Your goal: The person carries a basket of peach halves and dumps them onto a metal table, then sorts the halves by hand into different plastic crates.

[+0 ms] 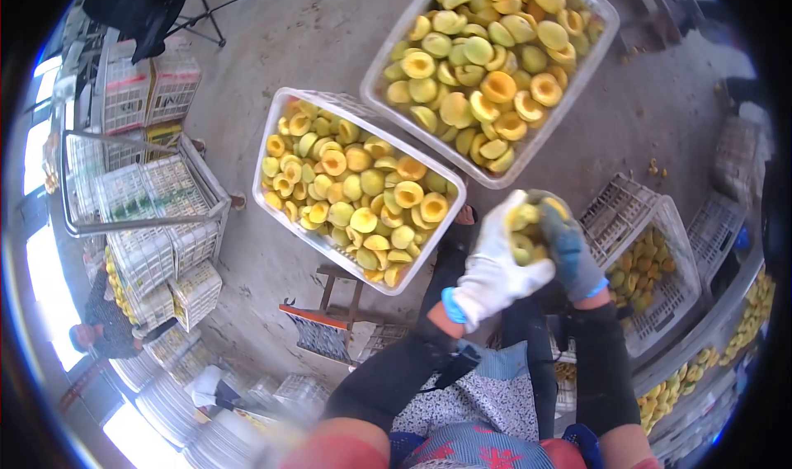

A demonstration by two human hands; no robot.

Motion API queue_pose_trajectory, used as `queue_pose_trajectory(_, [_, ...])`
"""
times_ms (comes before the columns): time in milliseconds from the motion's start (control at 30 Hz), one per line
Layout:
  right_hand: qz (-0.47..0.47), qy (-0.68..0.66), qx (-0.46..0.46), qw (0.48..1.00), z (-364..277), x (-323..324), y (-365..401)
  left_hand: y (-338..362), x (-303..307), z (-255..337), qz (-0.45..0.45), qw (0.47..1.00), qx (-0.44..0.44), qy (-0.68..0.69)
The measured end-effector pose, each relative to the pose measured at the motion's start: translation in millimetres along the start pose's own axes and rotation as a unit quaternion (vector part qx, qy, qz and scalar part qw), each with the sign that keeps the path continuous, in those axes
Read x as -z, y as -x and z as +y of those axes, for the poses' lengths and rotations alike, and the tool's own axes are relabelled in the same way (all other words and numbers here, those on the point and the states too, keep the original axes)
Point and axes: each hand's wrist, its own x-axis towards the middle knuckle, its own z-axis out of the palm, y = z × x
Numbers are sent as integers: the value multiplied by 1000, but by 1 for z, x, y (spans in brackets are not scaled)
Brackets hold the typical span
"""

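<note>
My left hand (499, 267), in a white glove, and my right hand (569, 246), in a grey-blue glove, are raised close together in front of me. Between them they cup some yellow-green peach pieces (525, 236), with fingers closed around them; exactly how many is blurred. Just beyond my left hand stands a white crate (462, 190) filled with halved, pitted peaches (355, 184). Farther off, a second crate (612, 23) is heaped with more peach halves (478, 52).
On the right, a tilted white basket (681, 254) contains whole peaches (643, 267), beside a trough (660, 403) lined with fruit. At left stand a cart (136, 228) and stacked crates (153, 197). A low stool (318, 329) is near my legs. Other people (111, 337) are at far left.
</note>
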Motion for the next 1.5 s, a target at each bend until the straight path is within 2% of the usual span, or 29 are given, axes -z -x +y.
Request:
queue_pose_trajectory(33, [-32, -10, 16, 999, 9, -32, -23, 2, 37, 22, 11, 1000, -12, -25])
queue_pose_trajectory(67, [-45, -41, -21, 998, 29, -60, -50, 6, 69, 40, 20, 998, -20, -49])
queue_pose_trajectory(100, [-97, -29, 6, 995, 42, -92, -73, 12, 99, 32, 73, 997, -7, -11])
queue_pose_trajectory(133, [-90, -22, -20, 996, 42, -131, -85, 15, 130, 16, 122, 992, 6, 27])
queue_pose_trajectory(167, [-97, 59, 30, 993, 71, -150, -114, 14, 158, 12, 161, 987, -15, 10])
queue_pose_trajectory(200, [-88, 9, 27, 996, 85, -175, -125, 9, 186, 7, 200, 979, -33, -8])
queue_pose_trajectory(233, [-82, 8, 10, 997, 94, -191, -137, 2, 216, -8, 256, 949, -82, -163])
queue_pose_trajectory(267, [-74, 8, -7, 997, 100, -200, -146, -3, 243, -26, 304, 891, -127, -313])
queue_pose_trajectory(367, [43, 116, -2, 992, 97, -204, -151, -9, 279, -57, 365, 858, -85, -351])
queue_pose_trajectory(467, [70, 134, -31, 988, 86, -194, -144, -3, 294, -63, 360, 797, -113, -471])
queue_pose_trajectory(500, [95, 110, -16, 989, 83, -195, -142, -4, 298, -59, 355, 814, -100, -450])
queue_pose_trajectory(600, [80, 129, -16, 988, 71, -210, -153, -17, 299, -41, 356, 792, -98, -487])
queue_pose_trajectory(633, [60, 56, 0, 997, 67, -226, -160, -27, 302, -33, 351, 772, -123, -516])
queue_pose_trajectory(700, [20, 1, 25, 999, 66, -264, -184, -44, 301, -39, 325, 773, -158, -522])
queue_pose_trajectory(767, [-19, 264, 126, 956, 99, -278, -240, -58, 298, -51, 281, 766, -165, -554])
queue_pose_trajectory(833, [-35, 354, 103, 929, 89, -289, -250, -52, 293, -46, 271, 762, -113, -577])
queue_pose_trajectory(867, [-32, 317, 32, 947, 80, -285, -250, -47, 290, -44, 265, 759, -88, -588])
queue_pose_trajectory(900, [-29, 279, -39, 959, 66, -285, -245, -42, 290, -42, 264, 773, -81, -571])
queue_pose_trajectory(1000, [16, 298, 68, 952, 88, -247, -236, -38, 308, -41, 248, 854, -86, -449])
queue_pose_trajectory(1033, [21, 320, 72, 944, 77, -236, -216, -40, 315, -40, 246, 849, -109, -455])
queue_pose_trajectory(1067, [24, 341, 78, 936, 66, -229, -197, -41, 320, -39, 247, 873, -106, -408])
queue_pose_trajectory(1133, [-23, 427, 219, 877, 78, -218, -173, -41, 328, -37, 247, 911, -96, -317])
queue_pose_trajectory(1167, [-46, 462, 288, 837, 87, -215, -165, -42, 332, -42, 257, 895, -127, -342])
queue_pose_trajectory(1267, [-47, 603, 297, 739, 116, -228, -152, -42, 318, -16, 310, 946, 24, -96])
queue_pose_trajectory(1300, [-50, 645, 281, 709, 118, -233, -149, -47, 321, -19, 325, 944, 20, -53])
queue_pose_trajectory(1367, [-74, 484, 178, 853, 124, -226, -159, -53, 330, -19, 346, 935, -13, -81])
queue_pose_trajectory(1400, [-83, 394, 121, 907, 126, -221, -164, -57, 332, -15, 355, 930, -28, -93])
queue_pose_trajectory(1433, [-87, 402, 111, 905, 120, -217, -164, -62, 332, -3, 345, 934, -68, -57])
queue_pose_trajectory(1500, [-97, 420, 92, 897, 107, -209, -161, -85, 358, -3, 310, 916, -96, -236])
